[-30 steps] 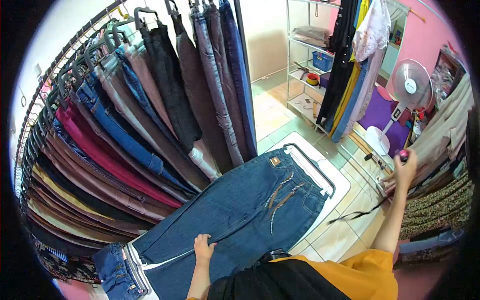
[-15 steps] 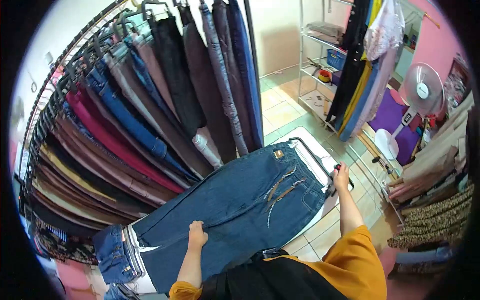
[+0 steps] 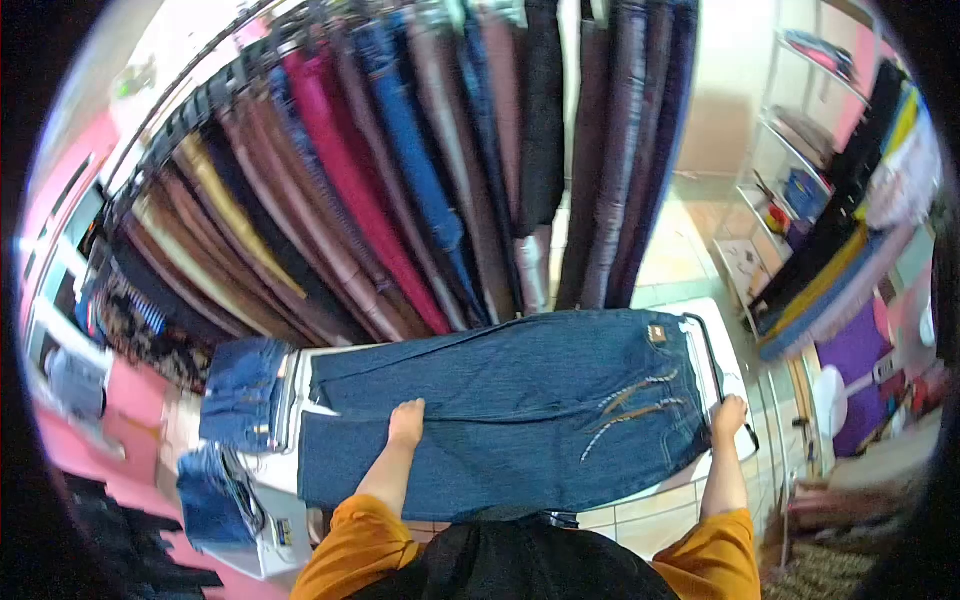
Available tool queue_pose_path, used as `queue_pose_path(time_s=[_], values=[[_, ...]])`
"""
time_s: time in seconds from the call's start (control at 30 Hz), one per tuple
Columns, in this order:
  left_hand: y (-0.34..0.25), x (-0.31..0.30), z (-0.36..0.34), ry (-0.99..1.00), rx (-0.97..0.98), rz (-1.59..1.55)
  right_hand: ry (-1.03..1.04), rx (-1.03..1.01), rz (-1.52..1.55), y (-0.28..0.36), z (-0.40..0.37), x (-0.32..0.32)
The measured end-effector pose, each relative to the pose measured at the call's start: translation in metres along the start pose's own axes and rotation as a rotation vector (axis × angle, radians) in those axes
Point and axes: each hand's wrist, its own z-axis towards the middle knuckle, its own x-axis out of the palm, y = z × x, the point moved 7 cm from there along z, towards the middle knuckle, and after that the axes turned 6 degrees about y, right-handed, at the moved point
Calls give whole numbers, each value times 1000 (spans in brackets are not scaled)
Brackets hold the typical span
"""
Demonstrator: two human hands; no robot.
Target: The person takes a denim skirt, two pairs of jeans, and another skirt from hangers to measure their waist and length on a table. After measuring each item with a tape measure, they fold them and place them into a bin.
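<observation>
A pair of dark blue jeans (image 3: 520, 400) lies flat across a white ironing board (image 3: 725, 345), waistband to the right, with pale stitched streaks on the back pocket. My left hand (image 3: 406, 424) presses flat on the middle of a leg. My right hand (image 3: 729, 415) rests at the waistband end, its fingers closed on the black hanger (image 3: 715, 370) clipped along the waistband. Both sleeves are orange.
A long rail of hanging trousers (image 3: 420, 180) in red, blue, brown and grey fills the space behind the board. More folded jeans (image 3: 240, 390) lie at the board's left end. Metal shelves (image 3: 790, 150) and hanging clothes (image 3: 850, 230) stand at the right on a tiled floor.
My right hand came from a shelf at the far right back to the waistband hanger. The view swung left, so the jeans lie level. My left hand stayed on the leg.
</observation>
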Motion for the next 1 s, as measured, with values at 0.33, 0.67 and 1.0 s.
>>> queue_pose_path(time_s=[0.33, 0.67, 1.0], values=[[-5, -41, -41, -137, -20, -244, 92, -149, 772, -20, 34, -16], [5, -140, -165, -526, 8, -656, 45, -480, 1125, 96, -48, -176], [139, -169, -421, -790, -265, -939, 305, -510, 1520, 262, -164, -214]])
